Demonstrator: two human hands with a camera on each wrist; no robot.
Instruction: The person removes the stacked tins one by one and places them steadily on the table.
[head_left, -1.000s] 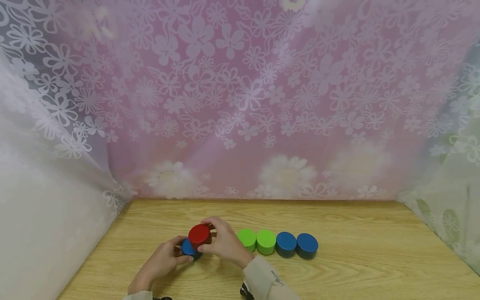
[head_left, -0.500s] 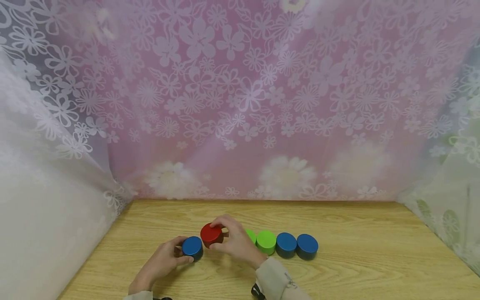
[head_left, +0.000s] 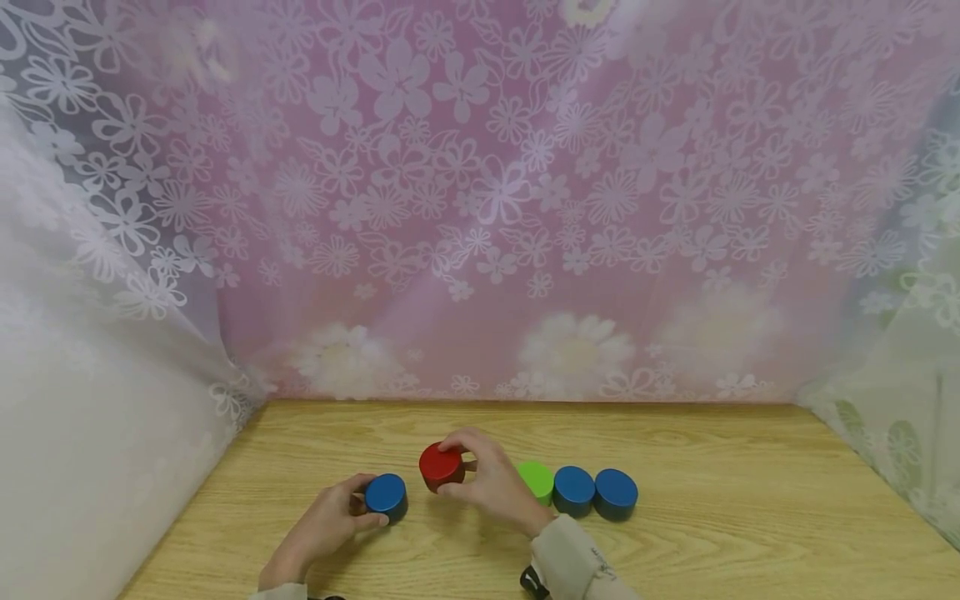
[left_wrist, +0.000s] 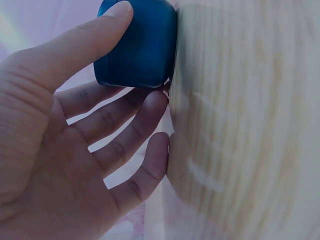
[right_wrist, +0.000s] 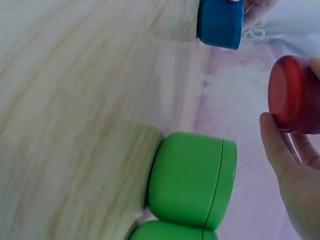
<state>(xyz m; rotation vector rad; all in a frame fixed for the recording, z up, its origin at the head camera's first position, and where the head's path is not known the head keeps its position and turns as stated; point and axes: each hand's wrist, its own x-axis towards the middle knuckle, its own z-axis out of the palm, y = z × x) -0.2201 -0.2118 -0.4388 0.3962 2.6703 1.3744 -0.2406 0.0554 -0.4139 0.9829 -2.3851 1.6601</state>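
Between the thumb and fingers of my left hand (head_left: pixel 324 518) is a short blue round tin (head_left: pixel 386 495), which stands on the table. The left wrist view shows the thumb on the side of this blue tin (left_wrist: pixel 142 45), with the lower fingers near the tabletop. My right hand (head_left: pixel 491 483) pinches a red round tin (head_left: pixel 441 467); in the right wrist view the red tin (right_wrist: pixel 290 95) is held up off the table. Below it in that view stand two green tins (right_wrist: pixel 190 180), one only partly visible. In the head view the right hand hides one of them.
Right of my right hand a green tin (head_left: pixel 536 482), a blue tin (head_left: pixel 573 490) and another blue tin (head_left: pixel 616 494) stand in a row on the wooden table (head_left: pixel 712 542). A pink flowered curtain (head_left: pixel 480 208) hangs behind the table's back edge.
The red tin has moved right in my right hand, from in front of the left blue tin to a spot apart from it. My left hand has stayed at the blue tin.
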